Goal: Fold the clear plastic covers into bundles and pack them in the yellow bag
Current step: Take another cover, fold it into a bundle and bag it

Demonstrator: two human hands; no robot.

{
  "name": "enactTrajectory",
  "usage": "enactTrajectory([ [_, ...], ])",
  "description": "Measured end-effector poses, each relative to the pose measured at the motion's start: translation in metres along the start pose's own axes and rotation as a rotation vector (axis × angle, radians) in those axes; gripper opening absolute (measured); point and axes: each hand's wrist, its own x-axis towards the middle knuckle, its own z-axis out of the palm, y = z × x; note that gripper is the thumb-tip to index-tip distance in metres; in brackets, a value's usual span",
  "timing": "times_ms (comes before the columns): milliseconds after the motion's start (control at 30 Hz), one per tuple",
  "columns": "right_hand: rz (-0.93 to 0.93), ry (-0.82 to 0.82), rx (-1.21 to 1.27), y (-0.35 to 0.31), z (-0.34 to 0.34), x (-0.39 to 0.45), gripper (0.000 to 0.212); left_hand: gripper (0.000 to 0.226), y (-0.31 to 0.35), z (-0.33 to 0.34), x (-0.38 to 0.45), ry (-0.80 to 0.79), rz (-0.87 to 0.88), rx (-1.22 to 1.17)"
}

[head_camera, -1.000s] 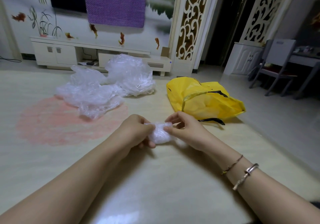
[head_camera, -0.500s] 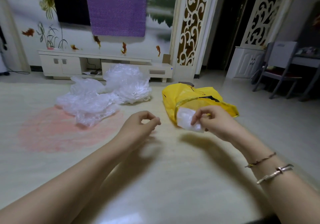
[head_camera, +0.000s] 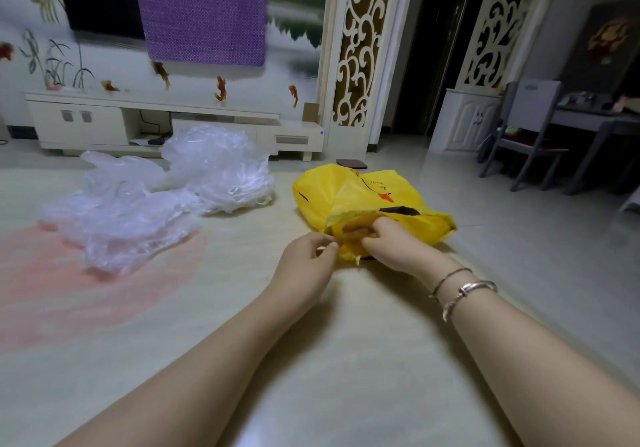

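Both hands at the yellow bag: left hand pinches its rim, right hand fingers reach inside, grip unclear

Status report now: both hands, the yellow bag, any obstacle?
Right hand fingers inside yellow bag mouth. Left hand pinches bag edge. Loose clear covers wait left. No obstacle.

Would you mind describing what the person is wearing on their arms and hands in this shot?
Both forearms are bare, with no sleeves in view and no gloves. The left hand shows no ring, watch or band. The right hand has two pieces at its wrist: a thin dark cord bracelet nearer the hand, and just behind it a silver-coloured metal bangle.
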Motion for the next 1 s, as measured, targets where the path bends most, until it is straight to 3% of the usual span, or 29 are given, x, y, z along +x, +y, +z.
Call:
enactTrajectory([
  [133,0.11,-0.069,-0.359,-0.012,0.013,0.043,0.042,0.021,-0.002,-0.003,-0.001,-0.034,-0.014,-0.157],
  [300,0.108,-0.107,-0.467,-0.015,0.012,0.065,0.044,0.02,-0.004,-0.016,-0.001,-0.07,-0.046,-0.185],
  [433,0.036,-0.025,-0.327,-0.007,0.004,0.042,0.038,0.031,0.001,-0.018,-0.006,-0.096,-0.045,-0.187],
  [567,-0.047,-0.047,-0.374,-0.008,-0.006,-0.009,0.048,0.024,0.012,-0.023,-0.014,-0.112,-0.026,-0.202],
  [700,-0.132,-0.031,-0.35,-0.018,-0.015,-0.039,0.042,0.025,0.021,-0.031,-0.014,-0.061,-0.056,-0.207],
  [800,-0.076,-0.045,-0.35,-0.018,-0.017,-0.046,0.044,0.034,0.027,-0.046,-0.014,-0.046,-0.059,-0.161],
  [1000,0.013,-0.019,-0.346,-0.007,-0.003,-0.004,0.041,0.031,0.018,-0.082,-0.024,0.026,-0.069,-0.056],
])
